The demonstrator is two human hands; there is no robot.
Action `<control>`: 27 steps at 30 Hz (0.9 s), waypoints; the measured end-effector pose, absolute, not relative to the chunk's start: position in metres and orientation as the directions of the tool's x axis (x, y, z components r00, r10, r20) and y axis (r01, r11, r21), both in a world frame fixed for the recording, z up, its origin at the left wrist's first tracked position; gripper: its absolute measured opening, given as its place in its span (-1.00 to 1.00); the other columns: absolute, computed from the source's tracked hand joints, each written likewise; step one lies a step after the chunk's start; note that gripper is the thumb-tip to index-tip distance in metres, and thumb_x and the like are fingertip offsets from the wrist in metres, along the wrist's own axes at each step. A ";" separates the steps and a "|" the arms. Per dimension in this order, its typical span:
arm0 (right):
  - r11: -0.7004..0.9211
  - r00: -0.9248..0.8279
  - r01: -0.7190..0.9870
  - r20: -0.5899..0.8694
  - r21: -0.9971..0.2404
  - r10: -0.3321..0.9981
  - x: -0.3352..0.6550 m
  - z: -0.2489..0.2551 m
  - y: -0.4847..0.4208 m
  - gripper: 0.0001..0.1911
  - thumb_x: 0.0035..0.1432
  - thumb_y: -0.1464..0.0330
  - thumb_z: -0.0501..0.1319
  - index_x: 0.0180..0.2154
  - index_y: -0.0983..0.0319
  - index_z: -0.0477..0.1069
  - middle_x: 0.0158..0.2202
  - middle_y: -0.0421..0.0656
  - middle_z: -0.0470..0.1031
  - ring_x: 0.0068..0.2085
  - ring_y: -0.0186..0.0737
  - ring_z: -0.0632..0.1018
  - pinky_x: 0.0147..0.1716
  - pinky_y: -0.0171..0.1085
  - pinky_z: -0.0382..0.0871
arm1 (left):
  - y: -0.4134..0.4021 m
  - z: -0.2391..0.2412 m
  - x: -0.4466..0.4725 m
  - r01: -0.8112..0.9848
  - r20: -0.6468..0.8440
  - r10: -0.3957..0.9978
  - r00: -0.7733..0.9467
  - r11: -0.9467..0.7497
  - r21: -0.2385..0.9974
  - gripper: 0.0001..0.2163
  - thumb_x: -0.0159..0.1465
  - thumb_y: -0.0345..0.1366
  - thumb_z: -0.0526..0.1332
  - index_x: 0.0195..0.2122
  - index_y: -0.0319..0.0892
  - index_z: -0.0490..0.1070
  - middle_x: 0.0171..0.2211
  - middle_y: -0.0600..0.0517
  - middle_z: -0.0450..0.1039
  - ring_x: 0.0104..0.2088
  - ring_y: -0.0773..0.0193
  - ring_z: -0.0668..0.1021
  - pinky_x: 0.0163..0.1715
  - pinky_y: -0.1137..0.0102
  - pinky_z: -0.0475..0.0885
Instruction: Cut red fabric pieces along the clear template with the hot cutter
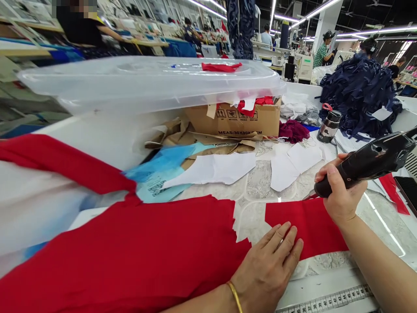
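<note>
My left hand (pixel 269 263) lies flat with outstretched fingers, its fingertips on a smaller red fabric piece (pixel 314 226). Under and beside that palm is the jagged right edge of a large red fabric sheet (pixel 156 248), which spreads to the lower left. My right hand (pixel 343 191) is wrapped around black electric scissors (pixel 374 161), with the body slanting up to the right. Their thin blade end sits at the small piece's far edge; whether it touches the cloth is hard to see.
A clear plastic lid (pixel 130 82) juts over a cardboard box (pixel 234 121). White paper pieces (pixel 224 167), a dark jar (pixel 329 126) and a navy fabric strip pile (pixel 361 93) lie beyond. A measuring tape (pixel 329 301) runs along the near edge; a phone (pixel 407 191) is at right.
</note>
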State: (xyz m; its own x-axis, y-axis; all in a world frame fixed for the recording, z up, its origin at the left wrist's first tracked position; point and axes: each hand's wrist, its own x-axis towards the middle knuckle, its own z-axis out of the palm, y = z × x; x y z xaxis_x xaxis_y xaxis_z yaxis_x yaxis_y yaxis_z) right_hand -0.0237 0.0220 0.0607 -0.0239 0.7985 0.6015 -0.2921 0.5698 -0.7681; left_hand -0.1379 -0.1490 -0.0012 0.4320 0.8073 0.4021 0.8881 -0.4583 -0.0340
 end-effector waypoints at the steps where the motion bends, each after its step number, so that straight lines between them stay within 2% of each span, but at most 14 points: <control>1: 0.568 -0.019 -0.297 0.600 -0.767 0.800 -0.021 0.060 0.023 -0.74 0.15 0.29 0.35 -0.17 0.16 0.33 -0.54 -0.38 0.48 -0.58 -0.33 0.50 -0.52 -0.28 0.42 | -0.149 -0.002 -0.138 0.887 0.394 0.810 0.434 -0.461 -0.028 -0.64 0.41 -0.29 0.11 0.16 -0.31 0.43 0.15 -0.22 0.49 0.21 -0.04 0.46 0.20 0.14 0.40; 7: 0.567 -0.030 -0.276 0.597 -0.776 0.802 -0.020 0.057 0.024 -0.81 0.16 0.33 0.33 -0.27 0.15 0.32 -0.57 -0.37 0.46 -0.58 -0.34 0.48 -0.54 -0.30 0.40 | -0.149 -0.005 -0.137 0.883 0.387 0.812 0.437 -0.469 -0.013 -0.65 0.38 -0.31 0.13 0.14 -0.30 0.45 0.13 -0.21 0.51 0.21 -0.02 0.47 0.20 0.18 0.42; 10: 0.559 -0.048 -0.268 0.590 -0.785 0.806 -0.020 0.058 0.023 -0.80 0.16 0.34 0.32 -0.24 0.14 0.30 -0.55 -0.37 0.45 -0.56 -0.33 0.49 -0.53 -0.29 0.41 | -0.149 -0.007 -0.138 0.877 0.350 0.822 0.450 -0.480 0.001 -0.63 0.37 -0.33 0.16 0.18 -0.31 0.42 0.14 -0.22 0.51 0.21 -0.02 0.46 0.21 0.16 0.41; 14: 0.586 0.012 -0.287 0.609 -0.758 0.793 -0.014 0.061 0.026 -0.75 0.13 0.32 0.33 -0.20 0.15 0.31 -0.54 -0.38 0.46 -0.58 -0.36 0.49 -0.53 -0.30 0.41 | -0.150 -0.007 -0.140 0.864 0.352 0.814 0.463 -0.503 0.028 -0.57 0.35 -0.32 0.17 0.23 -0.32 0.37 0.21 -0.23 0.44 0.27 -0.03 0.40 0.24 0.15 0.40; 18: 0.594 0.009 -0.256 0.612 -0.763 0.791 -0.002 0.063 0.033 -0.73 0.13 0.30 0.34 -0.18 0.16 0.31 -0.55 -0.39 0.45 -0.58 -0.35 0.49 -0.54 -0.30 0.40 | -0.155 0.001 -0.142 0.832 0.362 0.785 0.502 -0.553 0.046 -0.62 0.36 -0.36 0.15 0.19 -0.32 0.39 0.22 -0.22 0.44 0.28 -0.01 0.41 0.24 0.18 0.40; 22: 0.604 -0.013 -0.229 0.623 -0.763 0.782 0.007 0.061 0.039 -0.75 0.15 0.28 0.34 -0.20 0.15 0.32 -0.55 -0.38 0.45 -0.56 -0.34 0.50 -0.51 -0.28 0.40 | -0.153 0.013 -0.141 0.783 0.298 0.756 0.582 -0.620 0.045 -0.66 0.36 -0.42 0.14 0.15 -0.28 0.41 0.18 -0.21 0.48 0.24 0.04 0.46 0.20 0.28 0.43; 27: 0.607 0.024 -0.211 0.617 -0.766 0.787 0.007 0.058 0.043 -0.75 0.15 0.28 0.34 -0.21 0.15 0.31 -0.55 -0.37 0.46 -0.56 -0.33 0.51 -0.52 -0.28 0.39 | -0.117 0.024 -0.126 0.781 0.211 0.770 0.602 -0.623 0.049 -0.56 0.36 -0.32 0.17 0.24 -0.39 0.34 0.27 -0.32 0.36 0.30 -0.05 0.40 0.25 0.20 0.38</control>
State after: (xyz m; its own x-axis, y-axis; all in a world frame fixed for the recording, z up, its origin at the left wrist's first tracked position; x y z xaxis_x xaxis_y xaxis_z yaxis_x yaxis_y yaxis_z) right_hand 0.0071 0.0427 0.0579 0.0241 0.7867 0.6168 -0.2113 0.6071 -0.7660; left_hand -0.1260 -0.1169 0.0244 0.6017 0.7703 0.2111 0.7806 -0.6232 0.0489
